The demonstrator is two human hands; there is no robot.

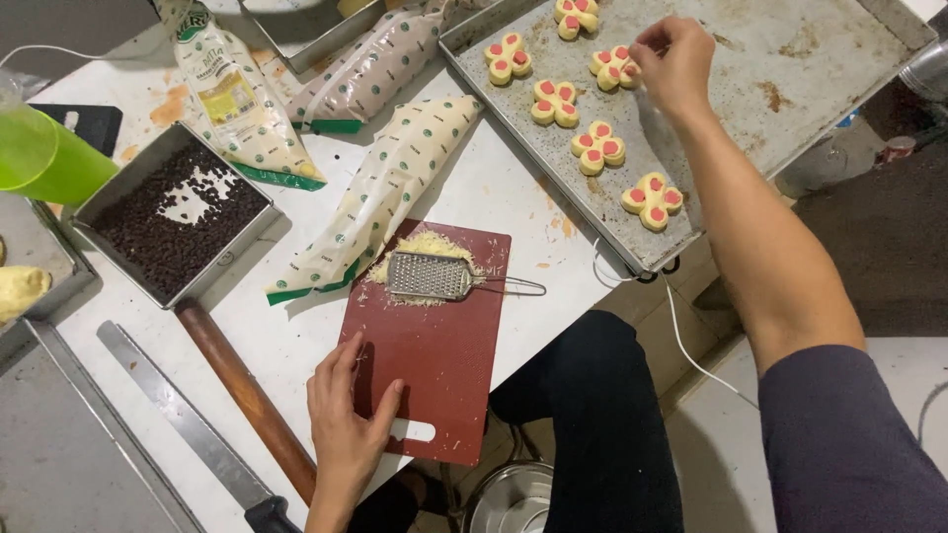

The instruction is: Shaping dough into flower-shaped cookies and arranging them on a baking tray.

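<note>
The right hand (675, 61) is at the topping step, its grip pinched together just above a flower-shaped cookie (614, 67) on the baking tray (790, 59); whether anything sits between the fingertips I cannot tell. The cookie, pale yellow with pink dots, lies just left of that grip, so the next move probably needs a light, exact touch. The left hand (346, 419) lies spread flat on the red cutting board (439, 355) on the table (494, 188), with the small grater (431, 275) and grated cheese (427, 244) beyond its fingertips

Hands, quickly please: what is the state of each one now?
Left hand: open, flat on the red cutting board, holding nothing.
Right hand: fingertips pinched over a flower-shaped cookie on the baking tray.
</note>
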